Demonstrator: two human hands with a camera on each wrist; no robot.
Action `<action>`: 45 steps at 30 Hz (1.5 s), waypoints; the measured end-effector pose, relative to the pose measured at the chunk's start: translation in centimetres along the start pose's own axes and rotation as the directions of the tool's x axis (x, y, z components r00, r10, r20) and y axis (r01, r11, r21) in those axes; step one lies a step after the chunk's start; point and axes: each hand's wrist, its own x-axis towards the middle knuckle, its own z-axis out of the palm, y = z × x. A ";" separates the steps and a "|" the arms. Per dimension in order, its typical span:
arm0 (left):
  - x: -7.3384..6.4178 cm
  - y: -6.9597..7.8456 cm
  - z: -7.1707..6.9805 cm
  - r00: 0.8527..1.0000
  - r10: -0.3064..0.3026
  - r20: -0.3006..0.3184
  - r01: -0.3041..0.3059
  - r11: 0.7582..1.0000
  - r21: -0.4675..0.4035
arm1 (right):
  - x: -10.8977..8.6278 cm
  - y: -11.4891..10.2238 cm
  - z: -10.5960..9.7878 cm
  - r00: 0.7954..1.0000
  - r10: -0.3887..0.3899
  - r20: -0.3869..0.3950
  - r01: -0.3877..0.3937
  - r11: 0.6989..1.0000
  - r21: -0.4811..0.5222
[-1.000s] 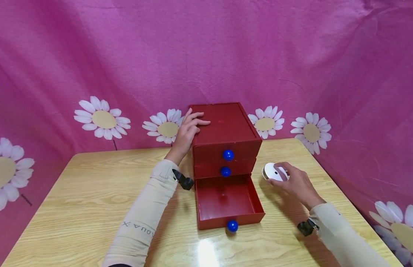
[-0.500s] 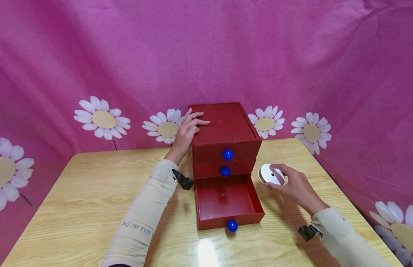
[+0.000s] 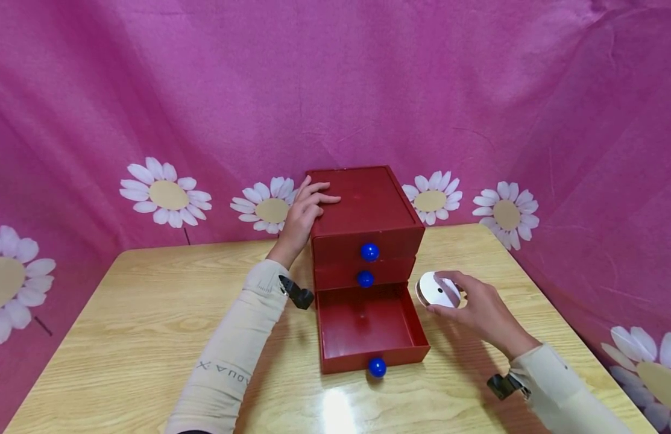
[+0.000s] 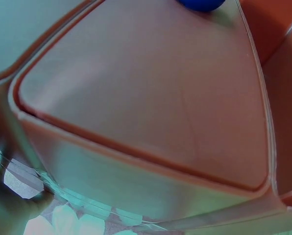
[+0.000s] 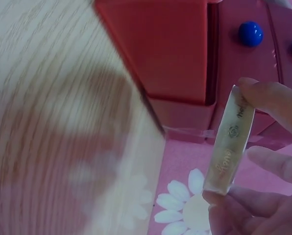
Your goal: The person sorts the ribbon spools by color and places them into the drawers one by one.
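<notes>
A red cabinet (image 3: 362, 208) with blue ball knobs stands on the wooden table. Its bottom drawer (image 3: 348, 364) is pulled out, with a bare inside; the two above are closed. My left hand (image 3: 301, 217) rests on the cabinet's top left edge, fingers extended over the top. Right of the drawer, my right hand (image 3: 487, 310) pinches a white-sided ribbon spool (image 3: 431, 289) by its edge, thumb and fingers on opposite sides. The right wrist view shows the spool's beige ribbon (image 5: 229, 142) with printed lettering. In the left wrist view, the cabinet's drawer front (image 4: 151, 93) fills most of the picture.
A pink cloth (image 3: 335, 84) printed with white daisies hangs behind and at both sides of the table (image 3: 151, 325). The bottom drawer's blue knob (image 3: 377, 367) sticks out toward the front. Black wrist cameras sit on both sleeves.
My right hand has moved slightly left and toward me with the ribbon spool, nearer the pulled-out drawer. My left hand and the cabinet have stayed in place.
</notes>
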 end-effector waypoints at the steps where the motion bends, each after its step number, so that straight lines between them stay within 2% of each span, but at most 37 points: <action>1: 0.0 0.0 0.0 1.000 0.002 0.000 -0.002 1.000 0.000 | 0.0 -0.2 0.0 1.000 -0.002 0.002 0.002 1.000 0.001; 13: -0.2 -0.1 -0.1 1.000 0.015 0.005 -0.015 1.000 -0.025 | -0.3 -2.3 0.3 0.996 -0.094 0.003 0.094 0.994 0.050; 23: -0.1 0.0 -0.2 1.000 0.002 -0.011 -0.001 1.000 0.005 | -0.4 -3.8 1.0 0.995 -0.084 0.049 0.081 0.995 0.061; 35: -0.1 -0.1 -0.2 1.000 -0.003 0.004 0.003 1.000 0.007 | 0.0 -5.4 2.2 0.992 -0.092 0.084 0.086 0.993 0.075; 41: -0.1 -0.1 -0.2 1.000 0.002 0.013 -0.002 1.000 -0.006 | 0.0 -5.9 2.7 0.984 -0.128 0.121 0.121 0.990 0.067; 45: -0.2 1.0 -0.3 1.000 0.009 0.019 -0.008 1.000 -0.021 | 0.1 -6.1 2.9 0.976 -0.162 0.144 0.154 0.986 0.061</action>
